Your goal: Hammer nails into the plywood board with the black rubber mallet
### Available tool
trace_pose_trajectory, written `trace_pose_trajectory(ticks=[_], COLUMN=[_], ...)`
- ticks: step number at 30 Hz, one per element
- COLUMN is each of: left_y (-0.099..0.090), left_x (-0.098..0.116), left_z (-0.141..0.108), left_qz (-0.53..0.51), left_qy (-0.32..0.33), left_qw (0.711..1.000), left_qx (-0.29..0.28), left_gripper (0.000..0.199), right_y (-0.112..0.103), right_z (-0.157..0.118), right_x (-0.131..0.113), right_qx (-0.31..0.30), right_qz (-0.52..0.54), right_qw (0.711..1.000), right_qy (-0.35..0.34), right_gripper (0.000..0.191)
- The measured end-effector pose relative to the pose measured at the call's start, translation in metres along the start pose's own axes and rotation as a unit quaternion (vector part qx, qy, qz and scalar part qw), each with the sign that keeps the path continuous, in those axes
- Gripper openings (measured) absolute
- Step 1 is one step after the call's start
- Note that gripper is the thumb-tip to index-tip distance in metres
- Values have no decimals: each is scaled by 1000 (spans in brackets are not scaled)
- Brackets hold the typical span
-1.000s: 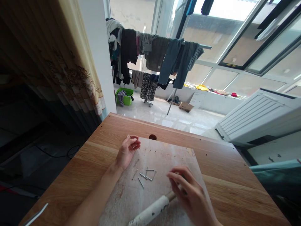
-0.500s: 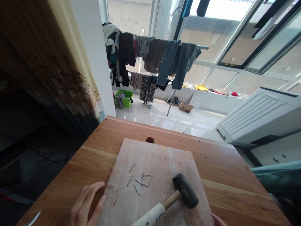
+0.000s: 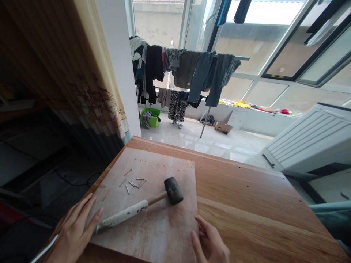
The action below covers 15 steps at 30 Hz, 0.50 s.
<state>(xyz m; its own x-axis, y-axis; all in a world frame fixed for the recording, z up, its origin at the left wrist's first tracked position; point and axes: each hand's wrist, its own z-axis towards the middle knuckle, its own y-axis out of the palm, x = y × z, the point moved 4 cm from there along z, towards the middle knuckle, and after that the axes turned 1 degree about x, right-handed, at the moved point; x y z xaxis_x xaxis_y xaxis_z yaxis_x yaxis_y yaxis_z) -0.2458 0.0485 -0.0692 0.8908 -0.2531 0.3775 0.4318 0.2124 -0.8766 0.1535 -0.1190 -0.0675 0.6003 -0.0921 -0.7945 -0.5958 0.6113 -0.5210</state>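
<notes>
A square wooden board (image 3: 153,233) lies on the table, with a row of small holes near its far edge. On it rests a mallet (image 3: 173,190) with a black head; its worn white-wrapped handle points toward my left hand. Several loose nails (image 3: 134,184) are scattered on the left part of the board. My left hand (image 3: 75,223) holds the board's left edge, fingers long and thumb beside the handle's end. At the right edge my right hand (image 3: 210,239) grips the board with thumb and fingers, partly hidden below the rim.
The wooden tabletop (image 3: 246,212) extends right of the board. Beyond it, a drying rack with clothes (image 3: 189,73) and a green basket (image 3: 151,118) stand near the windows. A curtain (image 3: 106,98) hangs at left, and a white appliance (image 3: 318,135) stands at right.
The board, with mallet and nails on it, has shifted left across the table. Both hands have come along its edges, and my right hand shows more fully. The view has tilted slightly.
</notes>
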Motion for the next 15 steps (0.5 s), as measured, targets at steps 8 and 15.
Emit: trace_pose_trajectory(ticks=[8,15], left_y=[-21,-23], left_x=[-42,-25], left_z=[30,25], left_qz=[-59,-101], left_qy=[-138,-178], left_qw=[988,975], left_qx=[24,85], left_gripper=[39,42], right_y=[44,37], right_z=[4,3], right_x=[-29,-23], right_qx=[-91,-89], right_qz=[59,-28], right_qw=[990,985], right_qy=[-85,-143], right_gripper=[32,36])
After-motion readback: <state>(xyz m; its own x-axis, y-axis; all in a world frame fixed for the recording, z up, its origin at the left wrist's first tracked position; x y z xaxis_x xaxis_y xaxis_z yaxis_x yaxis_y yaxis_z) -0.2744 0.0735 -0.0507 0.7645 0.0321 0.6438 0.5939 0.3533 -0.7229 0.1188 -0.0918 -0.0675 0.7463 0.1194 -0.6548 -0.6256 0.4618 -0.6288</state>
